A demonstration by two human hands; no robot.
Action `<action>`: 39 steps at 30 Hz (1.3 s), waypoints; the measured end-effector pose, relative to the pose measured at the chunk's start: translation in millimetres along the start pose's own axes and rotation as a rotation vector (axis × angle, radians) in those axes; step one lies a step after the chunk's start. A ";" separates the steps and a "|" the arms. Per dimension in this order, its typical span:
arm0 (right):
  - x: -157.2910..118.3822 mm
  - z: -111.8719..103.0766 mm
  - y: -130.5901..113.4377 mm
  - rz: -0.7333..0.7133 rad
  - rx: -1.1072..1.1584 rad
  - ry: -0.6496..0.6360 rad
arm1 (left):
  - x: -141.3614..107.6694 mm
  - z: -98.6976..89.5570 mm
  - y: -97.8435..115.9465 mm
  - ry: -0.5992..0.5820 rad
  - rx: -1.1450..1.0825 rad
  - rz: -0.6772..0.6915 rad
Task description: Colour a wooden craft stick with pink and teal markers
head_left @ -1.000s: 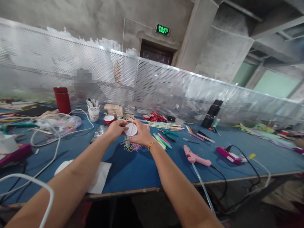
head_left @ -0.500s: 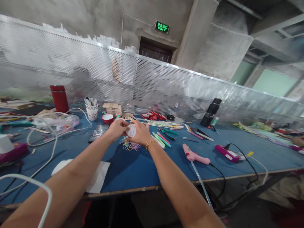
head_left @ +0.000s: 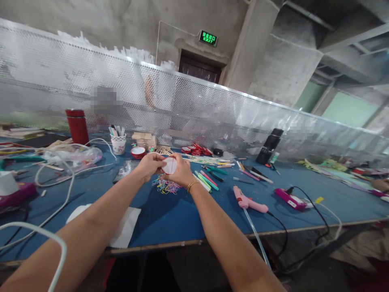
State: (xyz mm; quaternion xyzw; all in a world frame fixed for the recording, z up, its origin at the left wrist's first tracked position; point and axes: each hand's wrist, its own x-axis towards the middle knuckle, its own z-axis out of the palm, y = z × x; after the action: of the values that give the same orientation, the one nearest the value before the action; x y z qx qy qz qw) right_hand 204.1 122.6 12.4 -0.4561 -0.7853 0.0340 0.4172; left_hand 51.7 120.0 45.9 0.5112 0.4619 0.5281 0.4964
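Note:
Above the table, both hands meet around a small round white disc with a red rim; a thin red line crosses its white face. My right hand, with a gold bracelet at the wrist, is closed around the disc's right side. On the other side my left hand pinches the disc's left edge with closed fingers. Just below them lies a pile of coloured rubber bands or loops. A phone rests beside the left wrist. Behind the left hand stands a small red cup with a white inside.
Several markers and pliers lie right of the hands. A pink glue gun and purple power strip sit further right. Red-rimmed pieces, a pen cup and red flask line the back.
The disc has turned slightly, so more of its white face and the red line show. Both hands keep their hold in nearly the same place.

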 end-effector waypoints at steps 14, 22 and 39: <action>1.2 10.2 7.5 -0.036 0.460 0.096 | -6.9 -3.1 11.1 -0.027 -0.062 -0.021; -1.1 13.7 3.5 -0.083 0.745 0.001 | -13.0 -5.1 18.0 -0.036 -0.095 -0.033; -1.7 14.7 -2.1 0.025 0.908 -0.030 | -16.2 -1.5 18.4 -0.046 -0.058 -0.044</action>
State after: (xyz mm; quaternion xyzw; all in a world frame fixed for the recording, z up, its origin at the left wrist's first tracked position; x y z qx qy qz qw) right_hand 193.0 124.9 2.7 -0.2357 -0.6912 0.3866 0.5632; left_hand 49.0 102.5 62.8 0.4983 0.4462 0.5183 0.5330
